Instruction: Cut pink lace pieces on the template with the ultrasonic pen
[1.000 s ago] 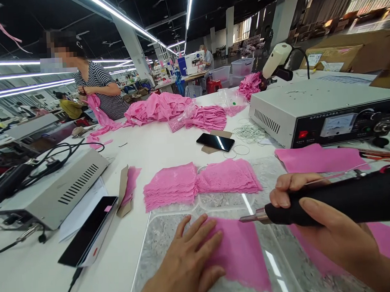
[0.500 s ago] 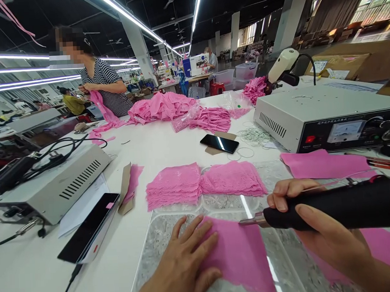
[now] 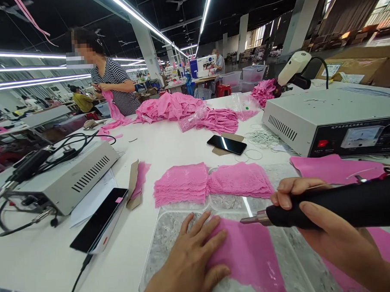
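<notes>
A pink fabric piece (image 3: 248, 251) lies on a grey marbled board (image 3: 166, 233) in front of me. My left hand (image 3: 195, 253) rests flat with spread fingers on its left part. My right hand (image 3: 324, 218) is wrapped round a thick black handheld tool (image 3: 346, 204), whose metal tip points left at the fabric's upper edge. Whether the tip touches the fabric I cannot tell. Behind it are two stacks of pink lace-edged pieces, a left one (image 3: 181, 184) and a right one (image 3: 240, 179), side by side. More pink fabric (image 3: 336, 168) lies at the right, partly behind the tool.
Grey control boxes stand at left (image 3: 67, 181) and right (image 3: 336, 114). A tablet (image 3: 99, 219) with a cable lies at left, a phone (image 3: 226, 144) farther back. Pink fabric heaps (image 3: 172, 106) line the far edge, where a person in stripes (image 3: 116, 87) stands holding pink strips.
The whole view has shifted slightly, so most things appear farther right. Both hands keep about the same pose, left on the fabric and right round the tool.
</notes>
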`<state>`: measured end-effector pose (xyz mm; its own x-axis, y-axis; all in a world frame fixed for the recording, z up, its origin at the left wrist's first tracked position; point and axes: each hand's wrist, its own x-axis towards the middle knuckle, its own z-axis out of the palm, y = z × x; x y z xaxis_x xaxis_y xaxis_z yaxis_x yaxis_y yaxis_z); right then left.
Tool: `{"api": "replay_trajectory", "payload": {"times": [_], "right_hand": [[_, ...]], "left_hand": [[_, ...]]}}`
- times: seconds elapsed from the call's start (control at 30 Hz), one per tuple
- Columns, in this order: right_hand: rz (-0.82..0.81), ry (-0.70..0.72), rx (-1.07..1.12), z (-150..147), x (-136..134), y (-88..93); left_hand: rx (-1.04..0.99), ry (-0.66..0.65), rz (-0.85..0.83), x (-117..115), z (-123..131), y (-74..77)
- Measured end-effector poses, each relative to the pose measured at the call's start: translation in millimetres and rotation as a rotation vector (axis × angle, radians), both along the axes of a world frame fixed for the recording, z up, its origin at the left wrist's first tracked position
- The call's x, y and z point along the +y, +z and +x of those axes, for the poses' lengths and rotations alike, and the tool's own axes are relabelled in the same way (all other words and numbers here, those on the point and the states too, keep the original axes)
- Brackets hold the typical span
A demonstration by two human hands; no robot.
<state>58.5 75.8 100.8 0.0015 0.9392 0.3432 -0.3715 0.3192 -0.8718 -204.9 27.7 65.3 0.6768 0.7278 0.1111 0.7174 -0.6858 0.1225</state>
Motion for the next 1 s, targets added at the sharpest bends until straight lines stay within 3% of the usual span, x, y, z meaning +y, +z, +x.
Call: {"api": "replay_trajectory", "payload": {"times": [0.27,0.63,0.77,0.87,1.0], "right_hand": [[0.077,-0.006,-0.098,-23.4,0.9,-0.5],[0.09,0.004,-0.128,-20.6,1.4,-4.6],[0.03,0.029,-0.029,-20.9,4.4,-2.0],[0.0,-0.004,0.109,-8.6,10.6,10.3],[0.006,-0.077,0.189,33.5,15.9,27.7]], "left_hand": [[-0.03,0.014,-0.072,-0.4,2.3,-2.1],[-0.038,-0.01,0.038,-0.7,1.2,-3.4],[-0.069,-0.012,0.085,0.1,-0.1,-4.2],[-0.08,-0.038,0.169,2.3,-4.1,-4.5],[-0.101,-0.066,0.353,5.3,-3.4,-2.4]]}}
